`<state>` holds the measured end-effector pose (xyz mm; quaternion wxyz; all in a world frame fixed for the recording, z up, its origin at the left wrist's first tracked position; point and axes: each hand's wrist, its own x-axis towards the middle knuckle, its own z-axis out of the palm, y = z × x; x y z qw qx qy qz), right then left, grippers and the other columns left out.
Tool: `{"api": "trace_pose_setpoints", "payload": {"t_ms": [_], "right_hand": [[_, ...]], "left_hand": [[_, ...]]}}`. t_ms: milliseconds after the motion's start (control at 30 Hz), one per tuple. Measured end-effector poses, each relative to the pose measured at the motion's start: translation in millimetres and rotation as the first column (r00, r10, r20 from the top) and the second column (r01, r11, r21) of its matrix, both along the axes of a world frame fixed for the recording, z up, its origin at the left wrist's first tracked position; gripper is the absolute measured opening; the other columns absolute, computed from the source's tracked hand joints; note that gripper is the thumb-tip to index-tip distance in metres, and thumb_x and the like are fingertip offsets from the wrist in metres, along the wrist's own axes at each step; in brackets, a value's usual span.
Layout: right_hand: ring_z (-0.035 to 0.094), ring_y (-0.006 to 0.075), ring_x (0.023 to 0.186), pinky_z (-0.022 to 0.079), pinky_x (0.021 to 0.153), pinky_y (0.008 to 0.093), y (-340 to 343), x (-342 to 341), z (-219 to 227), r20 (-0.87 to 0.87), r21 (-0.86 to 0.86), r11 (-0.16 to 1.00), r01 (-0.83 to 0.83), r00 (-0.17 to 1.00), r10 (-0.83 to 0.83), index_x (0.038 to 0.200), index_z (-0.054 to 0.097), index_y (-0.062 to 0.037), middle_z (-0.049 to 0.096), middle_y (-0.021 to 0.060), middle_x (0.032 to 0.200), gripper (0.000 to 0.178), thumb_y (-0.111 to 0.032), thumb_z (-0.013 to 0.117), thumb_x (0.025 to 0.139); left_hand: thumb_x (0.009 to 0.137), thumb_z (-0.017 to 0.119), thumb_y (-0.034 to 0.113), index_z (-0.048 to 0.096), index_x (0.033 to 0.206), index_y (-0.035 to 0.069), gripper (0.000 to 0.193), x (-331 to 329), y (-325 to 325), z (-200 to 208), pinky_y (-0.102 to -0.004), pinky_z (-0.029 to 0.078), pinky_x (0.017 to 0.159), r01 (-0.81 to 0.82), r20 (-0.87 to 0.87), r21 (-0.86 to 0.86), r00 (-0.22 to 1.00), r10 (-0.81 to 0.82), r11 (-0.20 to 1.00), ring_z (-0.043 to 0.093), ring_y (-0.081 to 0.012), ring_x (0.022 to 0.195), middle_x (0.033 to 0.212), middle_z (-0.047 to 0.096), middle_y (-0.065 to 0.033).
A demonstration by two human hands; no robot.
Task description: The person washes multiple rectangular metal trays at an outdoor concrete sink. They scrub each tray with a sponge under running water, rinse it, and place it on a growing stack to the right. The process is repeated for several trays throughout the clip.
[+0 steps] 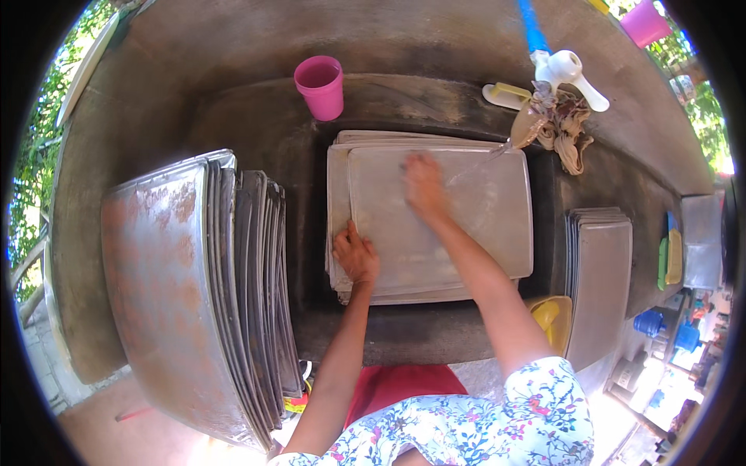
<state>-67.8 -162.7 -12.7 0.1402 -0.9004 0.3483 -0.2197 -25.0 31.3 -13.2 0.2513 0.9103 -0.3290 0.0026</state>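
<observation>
Resting at the left edge of the top metal tray (482, 225), which lies on a stack in the middle of the frame, the left hand (357, 258) has its fingers partly bent and slightly apart, touching the metal. The right hand (424, 186) is over the tray's upper middle, motion-blurred; how far its fingers are open, and whether they hold anything, I cannot tell.

A pink cup (323, 102) stands upright above the stack, its contents unclear. At lower right, a yellow bowl (564, 330) contains a rounded, brighter yellow thing, partly covered by the right forearm, which also hides part of the tray.

At upper right, brown cloth (573, 144) hangs by a white tap (561, 68) on a blue pipe (531, 27), just beside a small dish (503, 97). Rust-marked trays (155, 248) lean together at left; a smaller tray stack (602, 279) sits at right on the dark bench (412, 334).
</observation>
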Motion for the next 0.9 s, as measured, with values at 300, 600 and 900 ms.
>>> {"api": "trace_pose_setpoints", "payload": {"t_ms": [300, 600, 900], "right_hand": [[0.035, 0.0362, 0.127, 0.025, 0.107, 0.0493, 51.5, -54.0, -2.1, -0.258, 0.133, 0.947, -0.293, 0.912, 0.318, 0.126, 0.048, -0.0027, 0.045, 0.0139, 0.132, 0.041, -0.02, 0.045, 0.089], [0.03, 0.0328, 0.132, 0.024, 0.107, 0.0516, 88.0, -34.5, 0.2, -0.14, -0.006, 0.949, -0.317, 0.94, 0.313, 0.128, 0.047, -0.006, 0.041, 0.0135, 0.136, 0.043, -0.024, 0.048, 0.089], [0.051, 0.0303, 0.096, 0.04, 0.082, 0.0411, 76.2, -44.3, 24.8, 0.123, 0.011, 0.998, 0.066, 0.99, -0.067, 0.098, 0.061, -0.0031, 0.056, 0.0132, 0.094, 0.022, -0.013, 0.058, 0.079]], "left_hand": [[0.079, 0.053, 0.012, 0.044, 0.13, 0.004, 0.052, 1.5, 3.1, 4.0, -0.0444, 0.032, 0.088, -0.029, -0.12, -0.166, 0.993, 0.009, 0.986, 0.045, -0.0318, 0.104, 0.107, 0.049, -0.0141], [0.084, 0.046, 0.012, 0.041, 0.128, 0.004, 0.045, 2.5, 4.9, 0.6, -0.0449, 0.033, 0.09, -0.078, -0.228, -0.38, 0.974, -0.011, 0.922, 0.05, -0.0326, 0.098, 0.104, 0.053, -0.0145], [0.088, 0.052, 0.031, 0.06, 0.111, 0.006, 0.035, 67.5, -7.9, 13.2, -0.0459, 0.045, 0.083, 0.111, -0.467, -0.02, 0.877, -0.107, 0.994, 0.056, -0.0374, 0.097, 0.097, 0.06, -0.0178]]}}
